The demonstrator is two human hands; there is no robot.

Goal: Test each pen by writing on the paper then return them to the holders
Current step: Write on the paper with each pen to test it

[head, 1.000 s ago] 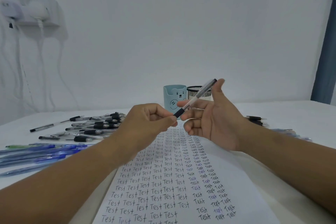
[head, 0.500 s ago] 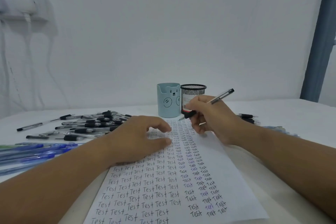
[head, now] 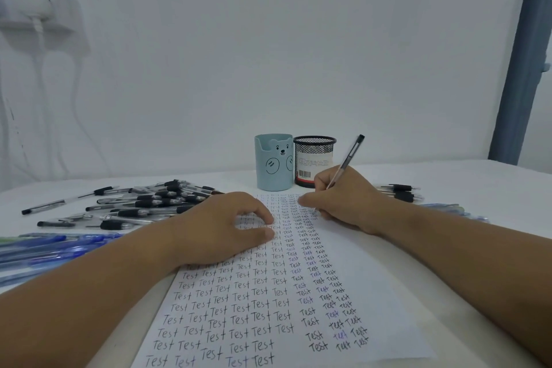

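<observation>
A white sheet of paper [head: 373,302] covered with rows of the word "Test" lies in front of me. My right hand [head: 343,200] grips a clear pen with a black end [head: 348,158] in a writing hold, its tip down at the paper's far right part. My left hand [head: 221,227] rests on the paper's left side, fingers loosely curved and fingertips pressing the sheet. Behind the paper stand a light-blue bear holder [head: 273,166] and a black mesh holder [head: 313,160].
A heap of black-grip pens [head: 143,203] lies on the white table [head: 478,182] to the left, with several blue pens [head: 44,248] nearer me. More pens [head: 400,191] lie to the right behind my right wrist. A white wall rises behind the holders.
My left hand let go of the pen's end and came down onto the paper. My right hand turned the pen into a writing grip and lowered its tip to the sheet.
</observation>
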